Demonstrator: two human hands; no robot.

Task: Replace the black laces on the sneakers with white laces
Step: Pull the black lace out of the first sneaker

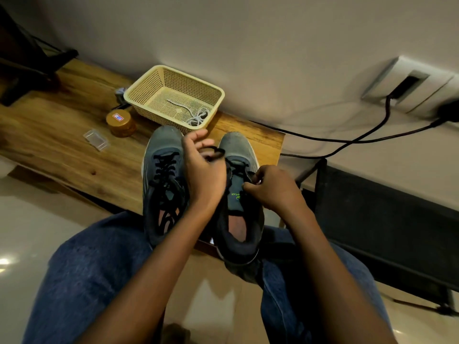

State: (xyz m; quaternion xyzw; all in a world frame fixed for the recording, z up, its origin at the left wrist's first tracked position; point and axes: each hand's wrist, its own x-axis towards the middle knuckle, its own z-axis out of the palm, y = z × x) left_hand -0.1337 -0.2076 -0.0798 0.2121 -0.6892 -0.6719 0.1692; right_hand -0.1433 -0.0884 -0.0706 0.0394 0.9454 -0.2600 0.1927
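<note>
Nearest you: your knees in blue jeans [82,264], forearms reaching forward over them to the sneakers.

Right sneaker [238,194]: heel hangs off the near edge of the counter [62,145] toward your lap, toe pointing away at the wall. Long axis runs near to far. Probably pulled close so the eyelets sit under your hands.

Right hand [273,189]: just right of that sneaker's tongue, fingers curled and pinching at the black lace [216,155] near the upper eyelets. It looks like it steadies the shoe while the lace is worked out.

Left hand [202,165]: between the two sneakers, raised, a loop of the black lace caught around its curled fingers and lifted clear of the right sneaker. Judging by this, you are unthreading the right shoe.

Left sneaker [161,184]: touching or just beside the right one on its left, parallel, toe also away from you. Black lace fully threaded, untouched.

Beyond the sneakers' toes: beige basket [149,83], with white laces [196,115] lying loose in its near right corner, within reach for the rethreading.

Left of the basket: amber jar [121,122] and a small clear plastic case [96,139].
</note>
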